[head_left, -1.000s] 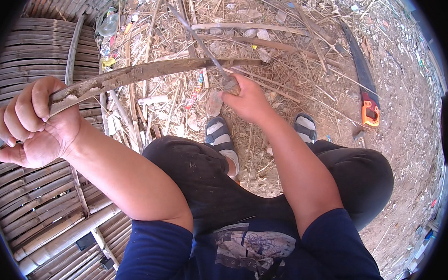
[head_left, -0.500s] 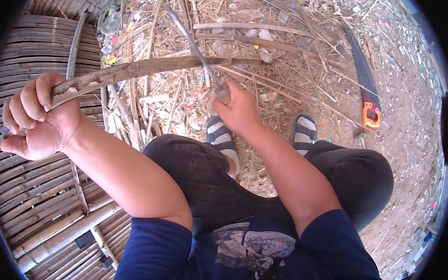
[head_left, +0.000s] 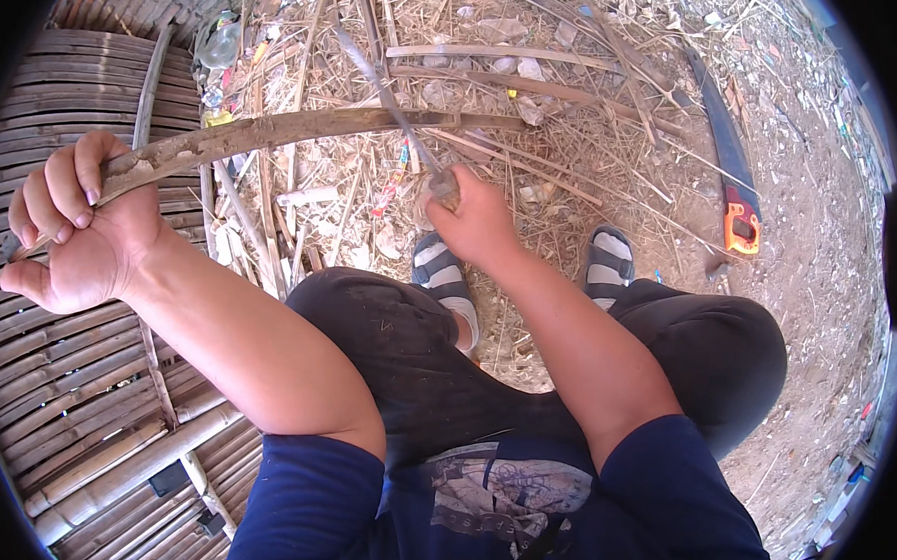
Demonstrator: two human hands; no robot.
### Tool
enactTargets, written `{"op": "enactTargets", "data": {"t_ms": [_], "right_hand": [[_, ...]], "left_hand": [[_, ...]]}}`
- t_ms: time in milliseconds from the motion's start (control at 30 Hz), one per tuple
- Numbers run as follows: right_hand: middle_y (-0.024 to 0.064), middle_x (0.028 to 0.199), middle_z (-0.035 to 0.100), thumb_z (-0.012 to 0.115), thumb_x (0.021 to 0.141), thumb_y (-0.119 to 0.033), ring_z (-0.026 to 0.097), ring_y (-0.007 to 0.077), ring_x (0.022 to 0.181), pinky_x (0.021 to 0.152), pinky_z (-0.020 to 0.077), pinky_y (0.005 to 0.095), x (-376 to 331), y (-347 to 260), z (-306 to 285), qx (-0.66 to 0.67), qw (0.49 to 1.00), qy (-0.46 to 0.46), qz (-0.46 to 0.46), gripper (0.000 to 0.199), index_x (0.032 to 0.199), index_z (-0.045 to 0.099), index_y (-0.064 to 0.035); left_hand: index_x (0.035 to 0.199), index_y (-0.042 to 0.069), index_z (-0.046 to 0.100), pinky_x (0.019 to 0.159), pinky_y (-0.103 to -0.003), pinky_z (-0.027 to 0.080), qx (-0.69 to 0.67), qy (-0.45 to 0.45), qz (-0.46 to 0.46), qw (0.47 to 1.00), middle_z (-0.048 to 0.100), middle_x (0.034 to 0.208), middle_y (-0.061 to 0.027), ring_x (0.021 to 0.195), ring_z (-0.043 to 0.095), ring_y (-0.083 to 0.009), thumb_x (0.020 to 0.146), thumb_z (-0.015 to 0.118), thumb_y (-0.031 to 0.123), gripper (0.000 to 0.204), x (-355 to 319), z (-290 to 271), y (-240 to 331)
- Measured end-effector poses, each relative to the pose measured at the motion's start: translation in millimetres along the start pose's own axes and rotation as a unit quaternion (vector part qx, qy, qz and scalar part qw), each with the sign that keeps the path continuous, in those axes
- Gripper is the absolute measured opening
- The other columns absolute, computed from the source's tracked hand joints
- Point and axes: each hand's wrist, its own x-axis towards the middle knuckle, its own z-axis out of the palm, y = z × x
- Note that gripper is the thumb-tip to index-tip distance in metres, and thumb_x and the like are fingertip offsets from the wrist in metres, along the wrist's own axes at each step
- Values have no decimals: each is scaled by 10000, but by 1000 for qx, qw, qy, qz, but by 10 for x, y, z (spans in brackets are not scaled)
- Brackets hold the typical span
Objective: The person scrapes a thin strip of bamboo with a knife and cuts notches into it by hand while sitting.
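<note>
My left hand [head_left: 81, 231] grips one end of a long, curved, brownish bamboo strip [head_left: 302, 131] that runs to the right across the view, over the ground. My right hand [head_left: 476, 219] holds the handle of a long-bladed knife [head_left: 385, 93]; the blade points up and away and crosses the strip near its middle. I am sitting with both knees bent, in dark trousers, with my sandalled feet [head_left: 449, 280] on the ground below the strip.
A woven bamboo platform [head_left: 64, 417] fills the left side. Dry bamboo slats, straw and litter [head_left: 520, 77] cover the dirt ahead. A hand saw with an orange handle [head_left: 736, 207] lies on the ground at the right.
My right hand has drawn the knife back toward me and to the left, away from the strip's far part. My left hand has kept its grip on the strip.
</note>
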Motion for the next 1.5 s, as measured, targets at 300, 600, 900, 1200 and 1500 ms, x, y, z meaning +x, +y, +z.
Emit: {"op": "enactTargets", "data": {"t_ms": [300, 600, 900, 1200, 1500], "right_hand": [[234, 971, 692, 672, 795, -223, 671, 402, 948, 831, 521, 458, 148, 686, -65, -65, 993, 74, 62, 391, 1111, 611, -1], [229, 958, 694, 670, 807, -204, 677, 385, 944, 839, 520, 454, 53, -256, -97, 3, 998, -60, -34, 280, 1019, 615, -30], [243, 928, 690, 670, 826, -255, 679, 398, 922, 808, 519, 466, 53, 600, -9, 7, 996, 64, 63, 389, 1124, 605, -14], [233, 861, 689, 667, 840, -232, 682, 416, 825, 734, 526, 476, 20, 18, 58, 11, 999, 18, -47, 334, 1074, 591, -6], [235, 853, 691, 667, 843, -238, 688, 414, 820, 742, 529, 486, 21, 338, 45, -5, 996, 78, 38, 325, 1045, 591, 5]], "left_hand": [[599, 204, 514, 529, -265, 282, -3, -30, -17, 999, 369, 485, 85, 445, 319, -100, 784, 557, 678, 510, 20, 24, -26], [591, 195, 516, 526, -285, 283, 20, -3, -18, 1000, 365, 485, 75, 453, 316, -111, 810, 477, 736, 585, 6, 168, -46], [594, 185, 483, 501, -286, 282, 16, 25, 15, 999, 343, 488, 63, 440, 297, -121, 853, 375, 760, 639, 0, 139, -81], [623, 173, 435, 473, -283, 271, 87, 125, 86, 985, 337, 508, 45, 434, 280, -127, 914, 265, 742, 661, -18, 369, -201], [666, 170, 432, 475, -277, 266, 122, 171, 137, 968, 332, 515, 40, 450, 288, -126, 932, 254, 700, 619, -19, 317, -227]]}}
